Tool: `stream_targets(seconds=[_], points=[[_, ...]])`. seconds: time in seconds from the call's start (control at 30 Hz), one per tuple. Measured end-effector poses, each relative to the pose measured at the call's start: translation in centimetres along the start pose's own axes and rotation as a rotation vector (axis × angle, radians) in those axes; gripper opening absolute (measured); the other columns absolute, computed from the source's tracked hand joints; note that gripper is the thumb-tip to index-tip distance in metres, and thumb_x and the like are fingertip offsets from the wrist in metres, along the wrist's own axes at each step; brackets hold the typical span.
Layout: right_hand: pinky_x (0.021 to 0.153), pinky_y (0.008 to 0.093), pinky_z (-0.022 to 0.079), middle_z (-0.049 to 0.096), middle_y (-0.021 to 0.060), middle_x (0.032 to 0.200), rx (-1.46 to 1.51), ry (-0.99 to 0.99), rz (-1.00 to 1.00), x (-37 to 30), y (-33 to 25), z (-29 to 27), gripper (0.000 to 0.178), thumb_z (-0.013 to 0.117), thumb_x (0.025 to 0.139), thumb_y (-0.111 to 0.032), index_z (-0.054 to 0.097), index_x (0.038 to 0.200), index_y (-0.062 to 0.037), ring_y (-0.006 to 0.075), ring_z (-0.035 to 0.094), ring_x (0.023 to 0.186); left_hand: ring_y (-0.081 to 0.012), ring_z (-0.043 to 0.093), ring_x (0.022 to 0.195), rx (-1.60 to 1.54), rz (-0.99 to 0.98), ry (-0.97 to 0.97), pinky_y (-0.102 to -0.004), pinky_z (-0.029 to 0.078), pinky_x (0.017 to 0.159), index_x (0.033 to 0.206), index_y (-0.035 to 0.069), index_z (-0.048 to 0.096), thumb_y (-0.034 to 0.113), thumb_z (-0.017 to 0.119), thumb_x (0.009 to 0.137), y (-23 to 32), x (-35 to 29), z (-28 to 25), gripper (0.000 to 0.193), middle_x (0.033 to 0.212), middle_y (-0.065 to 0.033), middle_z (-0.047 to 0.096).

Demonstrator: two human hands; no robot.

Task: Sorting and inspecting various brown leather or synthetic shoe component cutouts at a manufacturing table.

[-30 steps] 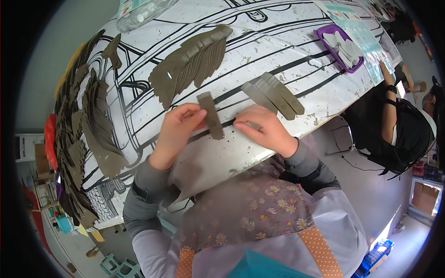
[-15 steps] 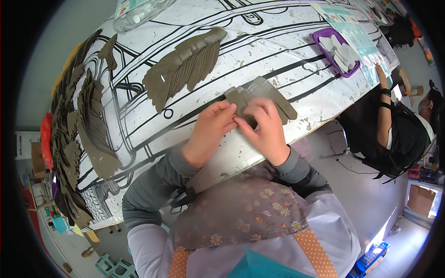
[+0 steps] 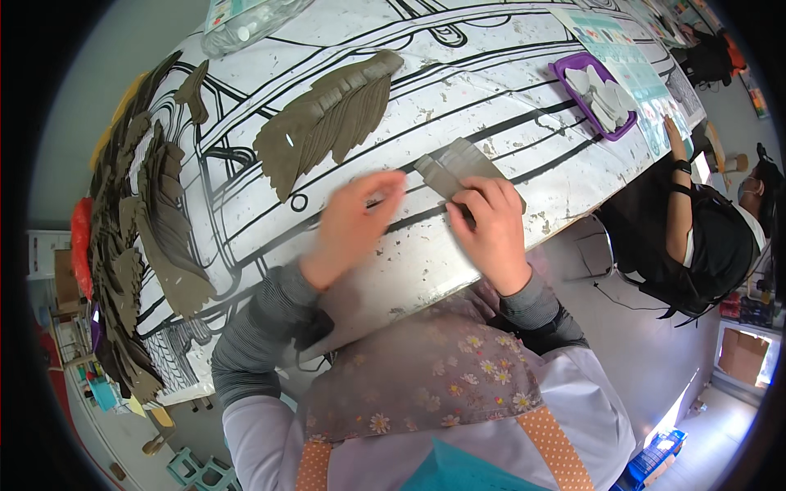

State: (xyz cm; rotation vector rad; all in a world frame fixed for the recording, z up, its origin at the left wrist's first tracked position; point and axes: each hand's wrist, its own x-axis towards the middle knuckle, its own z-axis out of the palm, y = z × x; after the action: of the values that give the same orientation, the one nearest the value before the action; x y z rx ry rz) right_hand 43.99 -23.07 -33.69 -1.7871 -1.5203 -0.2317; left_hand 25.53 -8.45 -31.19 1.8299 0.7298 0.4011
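Observation:
A small stack of thin, grey-brown flat strips, fanned and overlapping, lies on the table near its front edge. My right hand is over the near part of the stack, its fingers bent and gripping the strips. To the left of the stack, clear of it, my left hand hangs above the table. Its fingers are curled but smeared by motion, so whether anything is between them cannot be made out. A larger fanned bundle of the same strips rests farther back on the left.
Heaps of similar strips cover the table's left end. A purple basket with pale flat pieces stands at the right. A clear plastic bag lies at the far left. Beyond the basket, another person's forearm reaches onto the table.
My left hand has pulled away from the strips, to the left. My right hand has shifted slightly right and down, staying on the stack.

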Motion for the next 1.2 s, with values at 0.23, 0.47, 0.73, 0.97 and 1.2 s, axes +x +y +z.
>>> stream_targets(seconds=[0.23,0.47,0.73,0.97,1.2], points=[[0.101,0.0387,0.047,0.065,0.0139,0.126,0.425,-0.315,0.096,7.3,0.5,-2.4,0.032,0.072,0.091,-0.017,0.068,0.120,-0.0026,0.0329,0.059,0.120,-0.0466,0.035,0.144,0.855,0.341,0.411,-0.0531,0.031,0.118,0.151,0.000,0.043,0.038,0.079,0.088,-5.0,4.3,-9.9,0.082,0.155,-0.0256,0.043],[0.102,0.0350,0.048,0.056,0.0125,0.132,1.065,-0.561,0.955,17.5,1.5,7.2,0.041,0.066,0.097,-0.021,0.058,0.131,0.0023,0.0223,0.055,0.123,-0.0466,0.032,0.149,0.874,0.159,0.271,-0.0586,0.028,0.118,0.156,-0.001,0.034,0.061,0.080,0.078,-5.2,7.3,-11.8,0.110,0.159,-0.0259,0.039],[0.075,0.0332,0.052,0.057,0.0019,0.086,1.119,-0.435,1.131,18.6,2.2,11.4,0.012,0.073,0.089,-0.011,0.063,0.092,-0.0044,0.0143,0.052,0.076,-0.0419,0.023,0.154,0.891,0.051,0.273,-0.0661,0.019,0.121,0.162,0.002,0.020,0.062,0.082,0.074,-3.6,6.7,-7.4,0.123,0.162,-0.0230,0.035],[0.070,0.0302,0.049,0.060,0.0030,0.089,1.226,-0.519,1.134,18.1,1.7,11.9,0.006,0.068,0.091,-0.008,0.065,0.094,-0.0041,0.0137,0.057,0.081,-0.0418,0.033,0.149,0.872,0.086,0.281,-0.0679,0.025,0.117,0.161,0.000,0.019,0.051,0.085,0.075,-4.8,6.6,-9.1,0.120,0.157,-0.0259,0.039],[0.087,0.0336,0.054,0.062,0.0096,0.104,1.427,-0.347,1.119,17.6,1.5,13.0,0.010,0.060,0.090,0.000,0.062,0.100,-0.0009,0.0192,0.061,0.096,-0.0431,0.036,0.148,0.573,0.112,0.128,-0.0502,0.029,0.122,0.162,-0.003,0.017,0.049,0.088,0.074,-2.8,8.3,-11.9,0.124,0.156,-0.0322,0.038]])
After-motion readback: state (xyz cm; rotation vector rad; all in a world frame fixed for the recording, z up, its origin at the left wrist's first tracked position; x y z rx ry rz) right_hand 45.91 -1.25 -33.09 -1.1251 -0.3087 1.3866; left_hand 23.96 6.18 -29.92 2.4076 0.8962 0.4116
